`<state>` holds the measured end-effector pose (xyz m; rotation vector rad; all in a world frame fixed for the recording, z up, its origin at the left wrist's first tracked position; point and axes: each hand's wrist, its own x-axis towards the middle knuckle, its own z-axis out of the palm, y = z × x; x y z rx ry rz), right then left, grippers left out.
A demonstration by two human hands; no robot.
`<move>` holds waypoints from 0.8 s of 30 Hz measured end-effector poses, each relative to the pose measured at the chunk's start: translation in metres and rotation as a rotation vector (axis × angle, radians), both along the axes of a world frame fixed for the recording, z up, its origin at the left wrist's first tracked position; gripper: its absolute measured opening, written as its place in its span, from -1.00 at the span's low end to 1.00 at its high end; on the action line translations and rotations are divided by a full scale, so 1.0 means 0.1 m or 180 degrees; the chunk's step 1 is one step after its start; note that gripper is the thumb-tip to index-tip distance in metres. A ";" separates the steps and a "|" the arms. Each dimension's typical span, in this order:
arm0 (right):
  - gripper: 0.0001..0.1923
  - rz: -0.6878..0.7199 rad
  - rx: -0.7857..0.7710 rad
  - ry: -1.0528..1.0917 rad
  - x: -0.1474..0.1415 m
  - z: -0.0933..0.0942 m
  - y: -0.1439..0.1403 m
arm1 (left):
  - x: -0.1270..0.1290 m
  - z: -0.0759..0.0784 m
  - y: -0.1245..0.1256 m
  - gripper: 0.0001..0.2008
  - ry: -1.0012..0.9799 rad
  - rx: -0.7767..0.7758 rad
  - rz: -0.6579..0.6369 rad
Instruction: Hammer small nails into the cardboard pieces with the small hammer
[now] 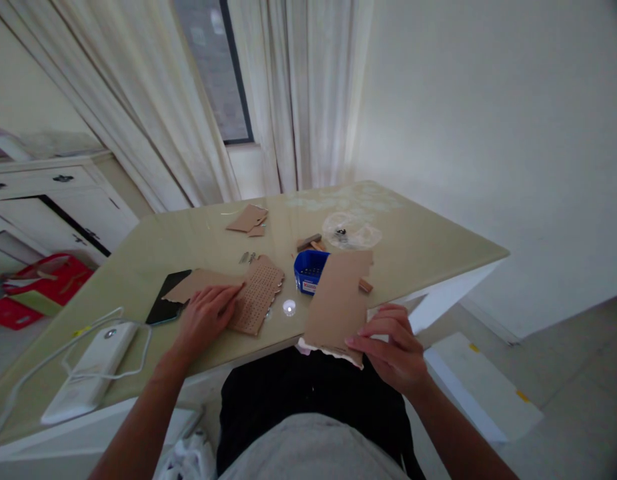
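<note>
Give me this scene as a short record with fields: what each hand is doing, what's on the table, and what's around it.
Left hand: left hand lies flat on the perforated cardboard sheet.
Right hand: right hand pinches the near edge of the plain cardboard sheet in its fingers.
Table: glossy pale table with a blue tray, cardboard scraps, a clear plastic bag and a dark phone.
Near left: white power strip with its cable.
Surroundings: white curtains, white cabinet.
</note>
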<state>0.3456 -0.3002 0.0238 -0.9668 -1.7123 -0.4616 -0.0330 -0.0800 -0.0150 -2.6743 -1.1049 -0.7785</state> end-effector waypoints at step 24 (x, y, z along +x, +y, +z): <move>-0.78 -0.0360 -0.0026 0.0216 -0.10 -0.38 0.25 | 1.14 0.16 -0.06 -0.20 -0.0745 -0.1065 -0.0779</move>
